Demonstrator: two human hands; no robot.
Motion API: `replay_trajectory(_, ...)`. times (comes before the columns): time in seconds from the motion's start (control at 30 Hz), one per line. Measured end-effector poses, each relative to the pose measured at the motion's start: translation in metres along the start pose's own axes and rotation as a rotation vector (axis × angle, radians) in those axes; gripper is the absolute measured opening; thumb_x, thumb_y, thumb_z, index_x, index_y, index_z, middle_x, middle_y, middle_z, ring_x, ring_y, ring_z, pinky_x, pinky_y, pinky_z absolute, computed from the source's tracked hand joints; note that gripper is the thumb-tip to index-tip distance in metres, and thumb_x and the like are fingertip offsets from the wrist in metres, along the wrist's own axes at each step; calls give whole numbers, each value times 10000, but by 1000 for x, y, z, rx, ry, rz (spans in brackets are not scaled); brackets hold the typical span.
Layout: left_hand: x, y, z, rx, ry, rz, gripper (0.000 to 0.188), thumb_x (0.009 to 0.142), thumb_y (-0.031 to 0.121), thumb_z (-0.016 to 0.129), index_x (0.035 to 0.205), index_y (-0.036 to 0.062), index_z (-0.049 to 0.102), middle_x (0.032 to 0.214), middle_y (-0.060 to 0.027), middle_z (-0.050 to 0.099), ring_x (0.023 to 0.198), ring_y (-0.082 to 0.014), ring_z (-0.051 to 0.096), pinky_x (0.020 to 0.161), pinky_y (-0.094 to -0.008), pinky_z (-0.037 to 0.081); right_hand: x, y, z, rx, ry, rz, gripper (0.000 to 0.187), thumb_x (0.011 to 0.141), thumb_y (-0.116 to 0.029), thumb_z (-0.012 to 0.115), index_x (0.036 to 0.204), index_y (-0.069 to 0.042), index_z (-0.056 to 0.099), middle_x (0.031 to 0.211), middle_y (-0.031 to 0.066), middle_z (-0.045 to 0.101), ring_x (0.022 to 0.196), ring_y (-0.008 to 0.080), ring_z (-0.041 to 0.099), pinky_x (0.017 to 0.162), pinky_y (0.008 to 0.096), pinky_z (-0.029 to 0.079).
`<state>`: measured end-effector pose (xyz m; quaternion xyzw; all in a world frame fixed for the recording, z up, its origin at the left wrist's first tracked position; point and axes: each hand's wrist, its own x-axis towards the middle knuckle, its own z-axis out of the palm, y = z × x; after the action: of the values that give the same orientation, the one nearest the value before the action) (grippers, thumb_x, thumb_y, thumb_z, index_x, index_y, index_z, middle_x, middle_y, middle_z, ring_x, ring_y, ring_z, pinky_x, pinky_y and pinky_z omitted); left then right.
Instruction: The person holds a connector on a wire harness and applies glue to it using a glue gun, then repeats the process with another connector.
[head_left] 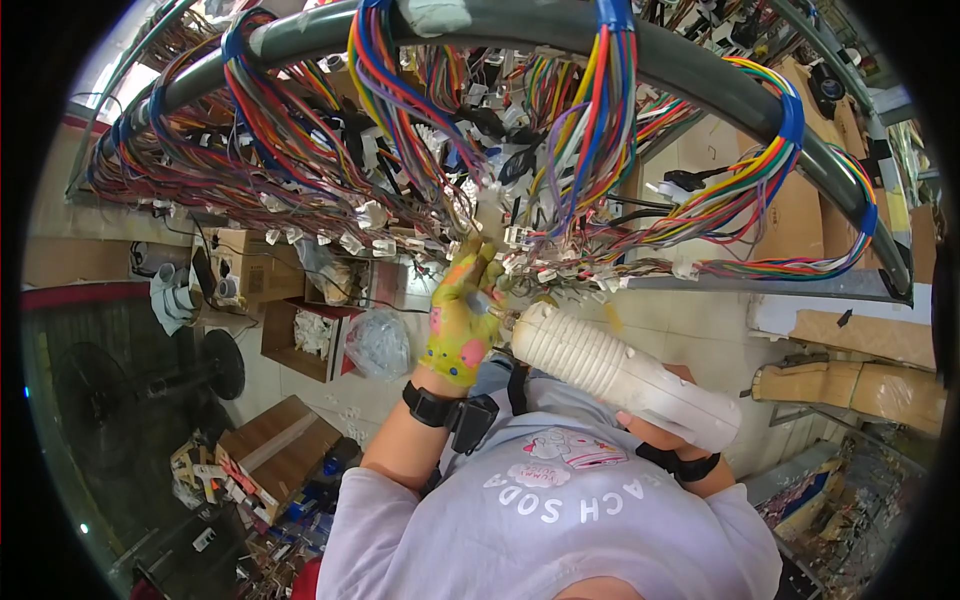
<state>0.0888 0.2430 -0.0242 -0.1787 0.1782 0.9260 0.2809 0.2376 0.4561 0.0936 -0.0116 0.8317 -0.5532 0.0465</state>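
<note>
My left hand [460, 325], in a yellow glove with pink and blue spots, is raised to the lower ends of the hanging wires. Its fingers are closed among the white connectors [517, 237]; what exactly they pinch is hidden. A white tool with a ribbed barrel [580, 345] and narrow metal tip, like a hot glue gun, slants across my front, its tip beside the gloved hand. My right hand [626, 420] grips it from beneath, mostly hidden, with fingertips showing at its lower edge. Several multicoloured wire bundles [600, 120] hang above both hands.
A curved grey metal rail [680, 55] carries the bundles overhead. On the left are an open brown carton [285, 345] of white parts, a clear plastic bag [378, 346] and a black fan [222, 364]. Flattened cardboard [850, 390] lies at right.
</note>
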Motion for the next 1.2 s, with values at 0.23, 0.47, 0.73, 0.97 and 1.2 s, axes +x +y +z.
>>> replay_trajectory(0.23, 8, -15, -102, 233, 453, 275, 485, 868, 197, 557, 1326, 93, 437, 1193, -41, 543, 1008, -166, 531, 870, -314, 424, -2, 20, 0, 34, -193, -56, 300, 745, -112, 682, 1029, -25, 645, 972, 121, 671, 896, 246, 638, 768, 351, 499)
replay_trajectory(0.47, 67, 29, -189, 187, 429, 302, 421, 877, 143, 514, 1294, 103, 478, 1162, -25, 581, 919, -142, 551, 828, -272, 423, -1, 19, 21, 74, -89, 34, 326, 727, -93, 734, 1034, -30, 642, 889, 105, 659, 778, 241, 636, 697, 309, 491)
replay_trajectory(0.73, 134, 55, -191, 280, 129, 210, 460, 859, 194, 545, 1292, 54, 481, 1164, -100, 586, 985, -221, 550, 885, -325, 394, 15, 9, 31, -69, -355, 13, 536, 808, 34, 610, 1311, -36, 437, 1199, 168, 562, 1118, 279, 552, 892, 421, 498)
replay_trajectory(0.97, 103, 45, -190, 388, 193, 211, 375, 853, 281, 580, 1173, 92, 534, 1037, -7, 598, 958, -142, 549, 853, -278, 399, 29, -7, 43, 93, -324, 113, 521, 810, 54, 589, 1304, -22, 440, 1202, 167, 563, 1122, 279, 551, 895, 416, 496)
replay_trajectory(1.2, 27, 35, -177, 615, 314, 284, 405, 831, 172, 653, 1192, 21, 547, 1075, -62, 595, 928, -137, 575, 791, -257, 465, 33, -12, 62, 62, -89, 144, 294, 738, -21, 701, 1028, -26, 651, 923, 111, 686, 854, 244, 652, 769, 314, 487)
